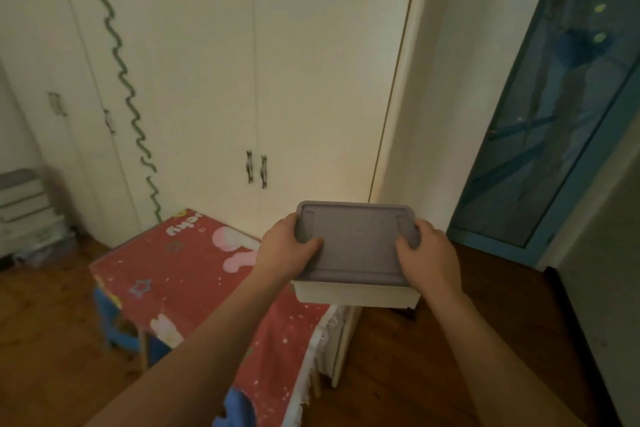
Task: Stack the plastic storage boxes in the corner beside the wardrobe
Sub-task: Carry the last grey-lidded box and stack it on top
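at the far left edge a stack of storage boxes (26, 208) sits on the wooden floor (45, 322) against the wardrobe (207, 62); it is blurred, so you cannot count them or see what they hold. moving right, a low table under a red patterned cloth (194, 274) stands in front of the wardrobe doors, with something blue (114, 319) beneath it that you cannot make out. the wardrobe shows a green wavy line (121, 73) running down one door and two dark handles (256, 168) side by side on the middle pair. you hold one plastic storage box (356, 293) in the air above the table's right end, level, in front of the wardrobe's right door. its grey lid (356, 239) is on, so its contents are hidden; the body below is pale. your left hand (284, 246) grips the box's left end, thumb curled over the lid and fingers wrapped around the edge. your right hand (427, 250) grips the right end the same way. further right, the pale wall (467, 80) forms the corner beside the wardrobe, and past it stands a blue-framed glass door (554, 114).
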